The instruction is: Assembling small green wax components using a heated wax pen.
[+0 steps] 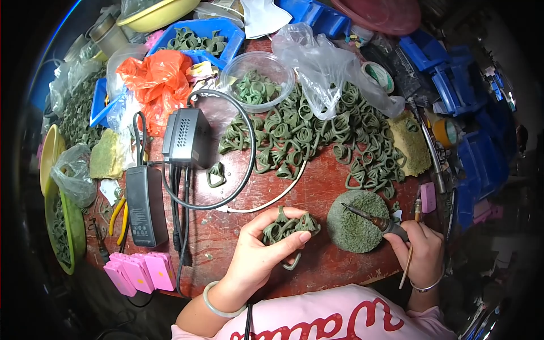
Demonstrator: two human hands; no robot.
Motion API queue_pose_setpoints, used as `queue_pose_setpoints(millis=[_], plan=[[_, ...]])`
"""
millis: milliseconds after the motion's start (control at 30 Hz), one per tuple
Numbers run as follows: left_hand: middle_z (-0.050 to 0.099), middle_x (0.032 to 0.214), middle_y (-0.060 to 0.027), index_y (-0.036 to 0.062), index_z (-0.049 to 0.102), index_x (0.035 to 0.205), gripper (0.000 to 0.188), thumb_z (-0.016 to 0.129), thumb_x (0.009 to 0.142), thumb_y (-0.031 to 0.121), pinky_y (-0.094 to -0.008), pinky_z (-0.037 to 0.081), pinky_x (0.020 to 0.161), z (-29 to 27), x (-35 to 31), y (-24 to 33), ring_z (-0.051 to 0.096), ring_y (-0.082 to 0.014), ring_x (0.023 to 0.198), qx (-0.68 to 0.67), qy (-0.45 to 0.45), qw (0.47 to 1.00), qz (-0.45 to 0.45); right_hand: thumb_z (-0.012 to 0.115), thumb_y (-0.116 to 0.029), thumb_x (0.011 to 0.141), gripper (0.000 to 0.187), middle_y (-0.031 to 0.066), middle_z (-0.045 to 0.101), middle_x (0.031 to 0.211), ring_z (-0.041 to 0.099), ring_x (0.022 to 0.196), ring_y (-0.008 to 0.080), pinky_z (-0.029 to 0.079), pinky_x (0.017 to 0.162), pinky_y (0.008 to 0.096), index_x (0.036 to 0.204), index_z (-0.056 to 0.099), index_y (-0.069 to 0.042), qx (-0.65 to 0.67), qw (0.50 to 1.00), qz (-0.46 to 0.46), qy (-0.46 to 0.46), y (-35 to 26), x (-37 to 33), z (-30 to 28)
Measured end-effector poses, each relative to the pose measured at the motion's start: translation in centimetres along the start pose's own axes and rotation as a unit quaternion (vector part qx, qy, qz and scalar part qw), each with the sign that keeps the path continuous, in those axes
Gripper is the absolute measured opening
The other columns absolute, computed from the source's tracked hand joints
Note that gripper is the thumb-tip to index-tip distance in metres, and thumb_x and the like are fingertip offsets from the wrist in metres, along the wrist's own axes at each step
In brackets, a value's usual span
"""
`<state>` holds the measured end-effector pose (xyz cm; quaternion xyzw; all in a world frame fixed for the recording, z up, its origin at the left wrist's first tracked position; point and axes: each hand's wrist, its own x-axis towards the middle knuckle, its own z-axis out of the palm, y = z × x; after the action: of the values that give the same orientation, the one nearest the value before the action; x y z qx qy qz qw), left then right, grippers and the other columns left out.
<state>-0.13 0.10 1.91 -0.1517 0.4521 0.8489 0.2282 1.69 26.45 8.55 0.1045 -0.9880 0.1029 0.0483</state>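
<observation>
My left hand (pixel 258 249) is closed around a small cluster of dark green wax rings (pixel 283 228), thumb across the front. In my right hand (pixel 422 249) is a wax pen (pixel 377 220) with a dark grip and a thin metal tip, much like a soldering iron. A thin wooden-handled brush (pixel 407 265) is also held between the fingers of that hand. The pen's tip points left, over a round pad covered in green crumbs (pixel 357 241); whether it touches the pad I cannot tell. A single green ring (pixel 216 174) lies apart on the red tabletop.
A large heap of green rings (pixel 283 133) spreads behind my hands, beside a clear round tub (pixel 258 93). Left stand a grey power box (pixel 187 136) with looping cables, a black adapter (pixel 144 207) and pink blocks (pixel 139 272). Blue bins (pixel 481 158) line the right.
</observation>
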Motion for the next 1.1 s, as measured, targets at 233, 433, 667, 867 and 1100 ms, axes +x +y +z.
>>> queue_pose_setpoints(millis=[233,433,667,867,1100], plan=[[0.066,0.091,-0.0012,0.0044,0.064,0.110,0.029,0.072,0.082,0.000,-0.0190,0.046,0.053,0.0,0.0,0.0,0.058,-0.0044,0.069,0.001,-0.003,1.000,0.003,0.080,-0.021,0.073,0.029,0.0114,0.056,0.064,0.056,0.055,0.0318,0.044,0.049,0.0402,0.079,0.058,-0.004,-0.023,1.000,0.001,-0.004,-0.3,-0.1,-0.3],[0.066,0.092,-0.0011,0.0044,0.064,0.110,0.029,0.072,0.082,0.000,-0.0189,0.046,0.053,0.0,0.0,0.1,0.058,-0.0044,0.070,0.002,-0.004,1.000,0.002,0.080,-0.022,0.072,0.030,0.0117,0.057,0.066,0.057,0.055,0.0324,0.045,0.049,0.0406,0.079,0.058,-0.004,-0.034,0.999,0.005,-0.012,-0.3,-0.1,-0.4],[0.066,0.093,-0.0016,0.0045,0.064,0.111,0.029,0.072,0.083,0.001,-0.0191,0.047,0.054,-0.1,0.0,0.0,0.058,-0.0046,0.072,0.000,-0.006,1.000,0.003,0.079,-0.026,0.075,0.032,0.0112,0.057,0.063,0.058,0.053,0.0310,0.045,0.048,0.0380,0.080,0.057,-0.004,0.041,0.999,0.029,-0.003,-0.1,0.3,-0.3],[0.066,0.094,-0.0048,0.0026,0.061,0.113,0.034,0.071,0.081,-0.003,-0.0232,0.052,0.069,-0.3,-0.6,0.7,0.063,-0.0105,0.077,-0.001,0.007,1.000,-0.027,0.076,-0.034,0.080,0.035,0.0080,0.059,0.061,0.062,0.053,0.0262,0.047,0.049,0.0348,0.083,0.058,-0.003,0.200,0.977,-0.075,0.025,-1.0,1.2,2.2],[0.066,0.092,-0.0047,0.0032,0.061,0.114,0.035,0.071,0.081,-0.003,-0.0223,0.051,0.066,-0.2,0.0,0.3,0.063,-0.0103,0.075,-0.011,-0.001,0.999,-0.031,0.074,-0.038,0.081,0.040,0.0067,0.054,0.058,0.055,0.048,0.0229,0.043,0.047,0.0323,0.080,0.056,-0.002,0.209,0.972,-0.084,0.065,-0.9,0.8,4.8]])
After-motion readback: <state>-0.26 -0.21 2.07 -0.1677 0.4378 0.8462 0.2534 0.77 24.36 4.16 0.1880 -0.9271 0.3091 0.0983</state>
